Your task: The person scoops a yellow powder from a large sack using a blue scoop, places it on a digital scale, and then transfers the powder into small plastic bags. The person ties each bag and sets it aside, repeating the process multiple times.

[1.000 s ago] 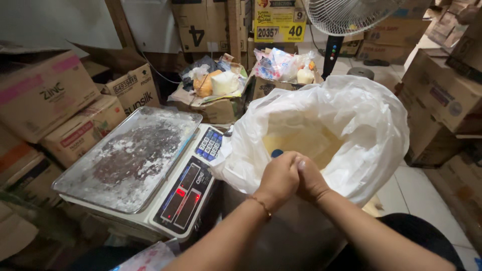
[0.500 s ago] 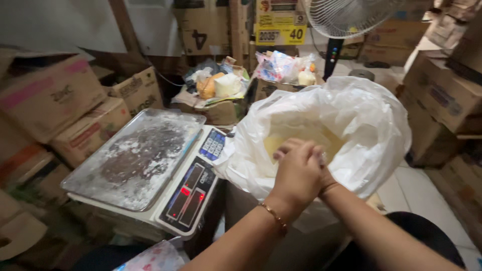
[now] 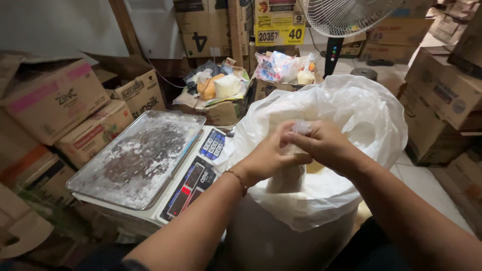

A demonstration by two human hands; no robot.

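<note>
Both hands closed on a small clear bag (image 3: 291,173) of pale powder, held over the mouth of a big white sack (image 3: 351,125). Left hand (image 3: 268,158) wrapped around the neck of the small bag, right hand (image 3: 321,145) pinching its twisted top just above. Beside the sack, on the left, a digital scale (image 3: 193,183) with a dusty metal tray (image 3: 138,158). Cardboard boxes (image 3: 55,103) stacked around, a fan (image 3: 346,15) behind.

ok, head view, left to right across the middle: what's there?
Stacked cardboard boxes → metal scale tray → scale keypad and display → left hand → small clear bag → right hand → rim of the big white sack → more boxes.
</note>
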